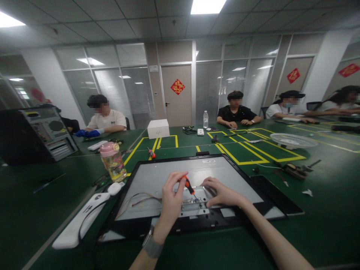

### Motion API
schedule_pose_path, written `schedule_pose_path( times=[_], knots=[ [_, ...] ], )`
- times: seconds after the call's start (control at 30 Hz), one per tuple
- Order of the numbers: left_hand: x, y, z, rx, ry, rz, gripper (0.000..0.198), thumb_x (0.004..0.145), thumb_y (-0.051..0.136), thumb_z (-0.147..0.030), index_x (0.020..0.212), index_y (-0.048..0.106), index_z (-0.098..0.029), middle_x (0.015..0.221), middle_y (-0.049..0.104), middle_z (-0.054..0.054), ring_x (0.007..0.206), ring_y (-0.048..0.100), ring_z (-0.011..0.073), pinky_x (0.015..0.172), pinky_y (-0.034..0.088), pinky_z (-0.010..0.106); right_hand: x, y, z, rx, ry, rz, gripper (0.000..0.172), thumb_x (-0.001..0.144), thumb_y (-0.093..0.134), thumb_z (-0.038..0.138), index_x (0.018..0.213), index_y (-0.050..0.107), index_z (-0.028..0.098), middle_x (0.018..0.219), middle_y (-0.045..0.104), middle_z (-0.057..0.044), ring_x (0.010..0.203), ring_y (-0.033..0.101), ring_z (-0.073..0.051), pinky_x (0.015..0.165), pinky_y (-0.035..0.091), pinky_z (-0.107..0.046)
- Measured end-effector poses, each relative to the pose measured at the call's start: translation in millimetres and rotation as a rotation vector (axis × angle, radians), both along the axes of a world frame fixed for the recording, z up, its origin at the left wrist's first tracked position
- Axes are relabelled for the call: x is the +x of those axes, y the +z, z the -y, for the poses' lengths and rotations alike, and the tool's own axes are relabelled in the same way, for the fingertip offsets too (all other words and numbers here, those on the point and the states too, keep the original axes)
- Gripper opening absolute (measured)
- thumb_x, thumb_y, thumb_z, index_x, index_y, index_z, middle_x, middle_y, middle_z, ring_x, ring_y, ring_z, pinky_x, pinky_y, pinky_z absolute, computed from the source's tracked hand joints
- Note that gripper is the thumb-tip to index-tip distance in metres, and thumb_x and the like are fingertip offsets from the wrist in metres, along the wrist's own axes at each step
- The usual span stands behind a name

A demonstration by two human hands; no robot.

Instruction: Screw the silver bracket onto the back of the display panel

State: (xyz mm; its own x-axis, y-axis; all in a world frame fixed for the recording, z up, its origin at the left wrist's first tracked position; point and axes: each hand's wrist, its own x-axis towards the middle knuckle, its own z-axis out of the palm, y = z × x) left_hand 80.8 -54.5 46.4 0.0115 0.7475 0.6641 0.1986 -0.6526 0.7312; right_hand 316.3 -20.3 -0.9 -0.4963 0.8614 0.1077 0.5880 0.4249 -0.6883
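Clasping the screwdriver (189,185), the left hand (172,195) slants its shaft down rightward to the metal plate (197,211) on the panel (225,170), the right hand (221,192) at the plate's right end (whether clamped, I cannot tell).

a driver (189,185) leans in the gap between the hands (222,193), barring a straight pass. around them, the panel (234,172) gives flat room from 11 to 2 o'clock, up to a black block (203,153) past its rim at 12. wires (143,193) cross at 9; the bottle (114,163) stands tall at 10. at 6, tabletop (208,251) lies open between the forearms (267,228).
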Motion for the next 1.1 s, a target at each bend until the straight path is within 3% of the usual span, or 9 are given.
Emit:
schedule_pose_path(
  times=[0.27,0.53,0.73,0.93,1.1],
  knots=[
    [-0.4,1.9,2.5,-0.069,-0.023,-0.020,0.028,0.094,0.045,-0.027,0.107,0.068,-0.018,0.111,0.067,0.009,0.107,0.060,0.0204,0.095,0.045,0.035,0.7,2.5,4.1,0.018,0.011,0.035,0.071,0.063,0.080,0.049,0.125,0.057,0.021,0.125,0.049,-0.010,0.121,0.044,-0.029,0.106,0.035,-0.039],
    [-0.7,2.1,5.1,0.007,0.009,-0.097,0.020,0.090,0.055,-0.029,0.100,0.070,-0.021,0.087,0.062,0.003,0.082,0.061,0.0163,0.079,0.048,0.028,0.7,0.0,5.2,0.055,0.022,0.066,0.071,0.066,0.080,0.045,0.128,0.055,0.021,0.126,0.050,-0.010,0.120,0.044,-0.029,0.105,0.035,-0.038],
    [0.0,-3.4,5.8,0.002,-0.034,-0.129,0.032,0.097,0.041,-0.025,0.123,0.059,-0.022,0.113,0.060,0.008,0.105,0.057,0.0186,0.092,0.044,0.031,0.6,-1.4,5.2,0.051,0.020,0.062,0.071,0.066,0.080,0.043,0.129,0.054,0.019,0.127,0.050,-0.010,0.120,0.044,-0.028,0.106,0.035,-0.037],
    [-1.4,-3.9,2.4,0.038,0.019,-0.147,0.022,0.092,0.053,-0.027,0.108,0.066,-0.021,0.090,0.060,0.004,0.083,0.059,0.0166,0.079,0.048,0.029,0.0,2.1,7.3,0.036,0.010,0.071,0.070,0.066,0.079,0.043,0.129,0.054,0.022,0.128,0.050,-0.010,0.121,0.044,-0.030,0.105,0.035,-0.041],
    [-1.4,-4.7,1.5,-0.003,0.006,-0.116,0.031,0.095,0.043,-0.027,0.122,0.060,-0.021,0.103,0.062,0.007,0.097,0.059,0.0185,0.086,0.048,0.031,-1.1,4.6,8.6,0.025,0.009,0.068,0.069,0.067,0.079,0.041,0.128,0.055,0.022,0.127,0.050,-0.010,0.120,0.045,-0.029,0.105,0.035,-0.040]
  ],
)
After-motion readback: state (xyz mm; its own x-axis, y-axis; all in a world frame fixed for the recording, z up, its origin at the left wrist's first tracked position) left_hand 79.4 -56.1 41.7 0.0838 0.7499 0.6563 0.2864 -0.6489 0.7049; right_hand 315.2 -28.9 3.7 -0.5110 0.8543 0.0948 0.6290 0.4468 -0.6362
